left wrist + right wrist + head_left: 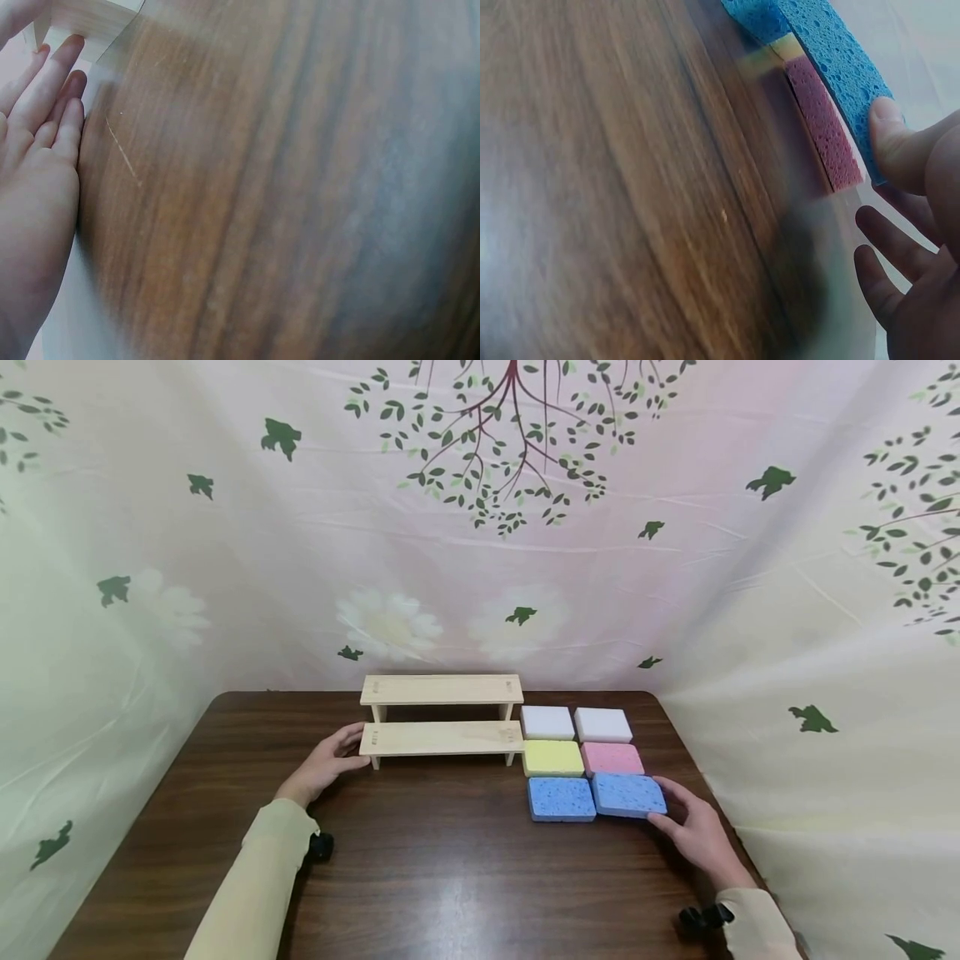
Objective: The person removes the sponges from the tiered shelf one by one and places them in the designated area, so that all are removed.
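Observation:
Beside a two-step light wooden stand [441, 738], my left hand [324, 767] reaches its fingers to the left end of the lower step. The left wrist view shows fairly straight fingers [45, 97] close to the wood; firm contact is unclear. My right hand [699, 831] pinches the right end of a blue sponge [628, 795] between thumb and fingers. That sponge is raised off the table in the right wrist view, partly above a pink sponge [817, 124]. Another blue sponge [561, 799] lies just left of it.
Behind the blue sponges, a yellow sponge [552, 758] lies next to the pink one. Two white sponges [547, 722] form the back row, right of the stand. All sit on a dark wooden table [442, 877], with patterned cloth [465, 560] hanging around its back and sides.

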{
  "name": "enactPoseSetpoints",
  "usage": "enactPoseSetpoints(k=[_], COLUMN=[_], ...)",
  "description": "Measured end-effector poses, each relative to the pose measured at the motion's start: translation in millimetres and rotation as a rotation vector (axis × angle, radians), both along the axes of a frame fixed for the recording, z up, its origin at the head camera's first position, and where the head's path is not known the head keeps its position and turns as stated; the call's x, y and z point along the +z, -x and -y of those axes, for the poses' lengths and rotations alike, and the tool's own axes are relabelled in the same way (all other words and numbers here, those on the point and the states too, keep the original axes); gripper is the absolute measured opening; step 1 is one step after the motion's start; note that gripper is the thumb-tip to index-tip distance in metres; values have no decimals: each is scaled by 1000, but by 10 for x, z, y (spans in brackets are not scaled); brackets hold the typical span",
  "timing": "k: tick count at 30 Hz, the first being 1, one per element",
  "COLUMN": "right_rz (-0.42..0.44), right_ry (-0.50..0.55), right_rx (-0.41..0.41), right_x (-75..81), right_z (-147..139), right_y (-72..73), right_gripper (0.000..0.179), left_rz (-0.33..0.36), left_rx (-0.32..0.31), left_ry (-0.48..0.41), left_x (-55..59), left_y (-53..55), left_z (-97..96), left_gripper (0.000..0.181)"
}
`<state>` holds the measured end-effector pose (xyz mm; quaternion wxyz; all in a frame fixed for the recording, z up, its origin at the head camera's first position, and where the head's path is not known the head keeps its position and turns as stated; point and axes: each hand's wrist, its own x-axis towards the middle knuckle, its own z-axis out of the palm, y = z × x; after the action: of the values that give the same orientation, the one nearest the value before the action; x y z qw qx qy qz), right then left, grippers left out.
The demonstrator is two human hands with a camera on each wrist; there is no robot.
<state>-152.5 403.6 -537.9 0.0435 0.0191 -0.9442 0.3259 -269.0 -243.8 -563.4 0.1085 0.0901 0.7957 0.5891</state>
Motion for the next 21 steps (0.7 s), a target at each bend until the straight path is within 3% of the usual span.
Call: enactPoseSetpoints(k=[7,21], right_rz=[6,97], right_ry=[-18,-62], right_rx=[15,42], right_x=[-10,-65], right_z=[-39,-62], right_y=[-30,25], right_gripper=[65,68], left_rz=[5,-6], left_rx=[-4,-13], left_ry=[-5,-4], left_x=[14,9], left_y=[-6,-2], left_z=[15,6], left_gripper=[83,82])
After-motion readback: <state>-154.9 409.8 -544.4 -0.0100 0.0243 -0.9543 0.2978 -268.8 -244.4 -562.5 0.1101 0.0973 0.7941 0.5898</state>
